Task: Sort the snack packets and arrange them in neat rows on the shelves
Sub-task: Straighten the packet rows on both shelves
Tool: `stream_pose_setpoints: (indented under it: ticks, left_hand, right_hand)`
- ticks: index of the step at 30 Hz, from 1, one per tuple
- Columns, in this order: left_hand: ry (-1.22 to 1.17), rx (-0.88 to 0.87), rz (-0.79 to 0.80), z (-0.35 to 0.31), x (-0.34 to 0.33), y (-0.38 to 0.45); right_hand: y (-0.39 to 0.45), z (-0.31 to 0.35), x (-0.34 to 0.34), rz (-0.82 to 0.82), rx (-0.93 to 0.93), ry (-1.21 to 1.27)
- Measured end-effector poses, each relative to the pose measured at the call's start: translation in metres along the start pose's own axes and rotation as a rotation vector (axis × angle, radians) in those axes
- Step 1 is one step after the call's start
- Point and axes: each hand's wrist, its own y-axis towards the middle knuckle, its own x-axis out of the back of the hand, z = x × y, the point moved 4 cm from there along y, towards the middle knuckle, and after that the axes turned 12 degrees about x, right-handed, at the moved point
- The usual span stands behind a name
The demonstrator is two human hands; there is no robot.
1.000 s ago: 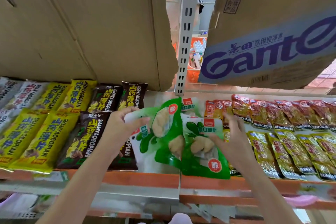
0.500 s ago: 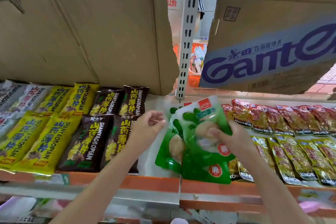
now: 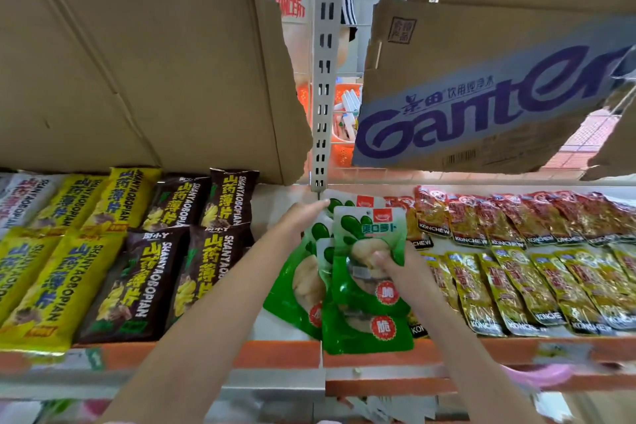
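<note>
Several green snack packets [image 3: 358, 286] lie overlapped in the middle of the orange-edged shelf [image 3: 275, 353]. My right hand [image 3: 401, 265] pinches the topmost green packet [image 3: 370, 237] with the thumb on its front. My left hand [image 3: 303, 217] reaches over the left side of the pile, fingers extended toward the back, touching the packets' upper edge. Black packets [image 3: 165, 272] and yellow packets [image 3: 48, 286] lie in rows to the left. Red packets [image 3: 509, 217] and gold packets [image 3: 537, 286] are lined up on the right.
A large plain cardboard box [image 3: 137, 55] hangs over the left shelf and a printed cardboard box [image 3: 481, 86] over the right. A slotted metal upright [image 3: 323, 79] stands between them. An orange basket [image 3: 344, 120] shows behind.
My right hand has moved the top green packet further onto the pile. My left hand has let go, opened and reached forward to the pile's back edge.
</note>
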Motion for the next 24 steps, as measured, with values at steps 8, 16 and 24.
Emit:
stream_pose_setpoints:
  ticks: [8,16,24]
  left_hand:
    - [0.024,-0.663,-0.167,-0.015,0.024,-0.051]
    - [0.037,-0.524,-0.602,0.003,0.094,-0.056]
    - [-0.182,-0.262,-0.199,0.02,0.081,-0.031]
  right_hand:
    - [-0.012,0.005,0.007,0.08,0.052,0.089]
    - [-0.017,0.01,0.018,-0.112,0.046,0.205]
    - [0.039,0.035,0.01,-0.077,0.082,0.172]
